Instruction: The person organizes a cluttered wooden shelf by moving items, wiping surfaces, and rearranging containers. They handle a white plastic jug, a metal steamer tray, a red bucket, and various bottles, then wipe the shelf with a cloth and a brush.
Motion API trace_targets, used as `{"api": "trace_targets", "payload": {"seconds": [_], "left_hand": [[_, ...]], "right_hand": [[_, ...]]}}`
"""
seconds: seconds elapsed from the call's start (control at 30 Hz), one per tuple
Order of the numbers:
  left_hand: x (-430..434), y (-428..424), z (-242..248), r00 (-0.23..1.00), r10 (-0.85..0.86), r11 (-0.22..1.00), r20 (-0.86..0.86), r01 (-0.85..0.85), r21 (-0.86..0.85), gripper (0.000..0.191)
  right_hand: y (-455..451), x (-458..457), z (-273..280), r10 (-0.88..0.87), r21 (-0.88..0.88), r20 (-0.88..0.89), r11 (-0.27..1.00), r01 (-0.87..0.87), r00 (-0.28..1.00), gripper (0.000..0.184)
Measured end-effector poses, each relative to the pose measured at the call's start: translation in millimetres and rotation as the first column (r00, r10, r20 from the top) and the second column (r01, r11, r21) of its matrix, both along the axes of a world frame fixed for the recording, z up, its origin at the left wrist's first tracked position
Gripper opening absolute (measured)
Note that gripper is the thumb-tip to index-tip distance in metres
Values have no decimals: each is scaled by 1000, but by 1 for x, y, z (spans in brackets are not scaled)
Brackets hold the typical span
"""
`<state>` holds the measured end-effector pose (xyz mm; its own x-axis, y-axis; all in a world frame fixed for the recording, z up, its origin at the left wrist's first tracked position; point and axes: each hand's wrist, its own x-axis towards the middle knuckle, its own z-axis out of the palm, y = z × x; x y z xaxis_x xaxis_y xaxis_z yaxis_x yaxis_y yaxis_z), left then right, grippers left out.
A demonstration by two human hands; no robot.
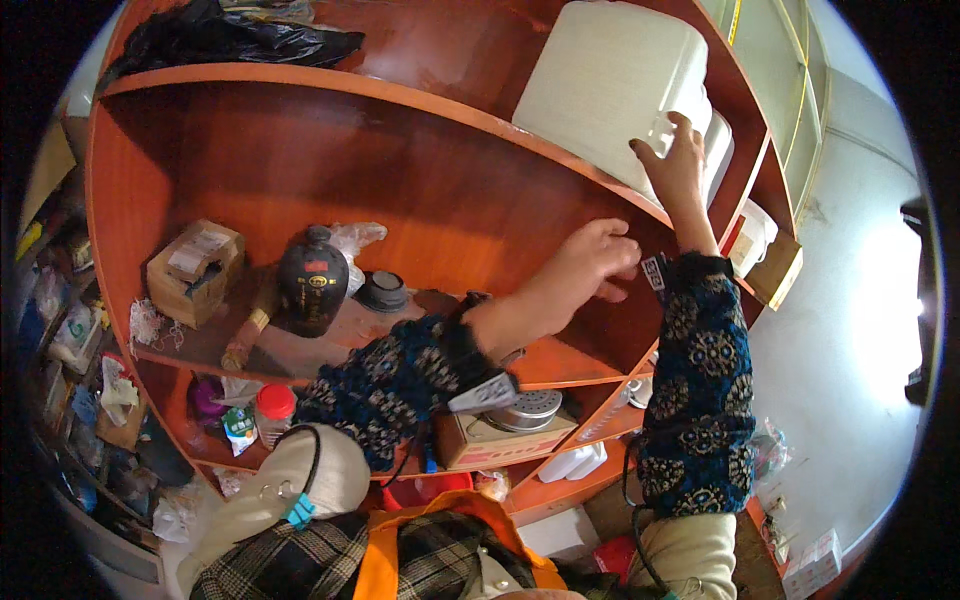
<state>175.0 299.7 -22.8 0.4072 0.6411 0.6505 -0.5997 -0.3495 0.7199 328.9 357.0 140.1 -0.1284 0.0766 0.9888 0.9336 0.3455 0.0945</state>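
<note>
My right hand (679, 169) is raised to the upper shelf, fingers spread against the side of a large white plastic container (615, 82), near its molded grip. Another white container (720, 154) stands partly hidden just behind it. Lower down, my left hand (600, 259) hangs in front of the middle shelf with its fingers loosely bent and nothing in them. Both forearms wear dark patterned sleeve covers. On the middle shelf, to the left of my left hand, are a dark ceramic jar (313, 281), a black lid-like object (382, 291) and a torn cardboard box (196, 271).
A black plastic bag (232, 45) lies on the upper shelf. Below, a round metal piece with holes (527, 410) rests on a cardboard box (502, 446), beside a red-lidded jar (275, 409). The curved edge of the wooden shelf (420, 90) runs between the levels.
</note>
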Motion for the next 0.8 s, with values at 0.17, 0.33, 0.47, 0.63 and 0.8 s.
{"api": "trace_targets", "payload": {"seconds": [0.17,0.33,0.47,0.63,0.8], "left_hand": [[-48,-25,-28,961,247,934,-121,-203,294,52],[-74,-45,15,929,369,801,-19,-307,514,45],[-80,-50,89,904,428,764,-11,-356,538,58],[-70,0,186,571,774,562,-274,-420,713,107],[-40,70,219,102,874,459,-475,-499,735,129]], "right_hand": [[26,-26,11,-131,-219,21,967,132,991,63],[32,-37,4,-8,-255,22,967,13,1000,66],[10,-7,-22,289,-165,-76,940,-298,954,67],[-31,37,-116,589,-41,-349,767,-640,729,44],[-68,83,-257,553,-160,-573,649,-744,605,31]]}}
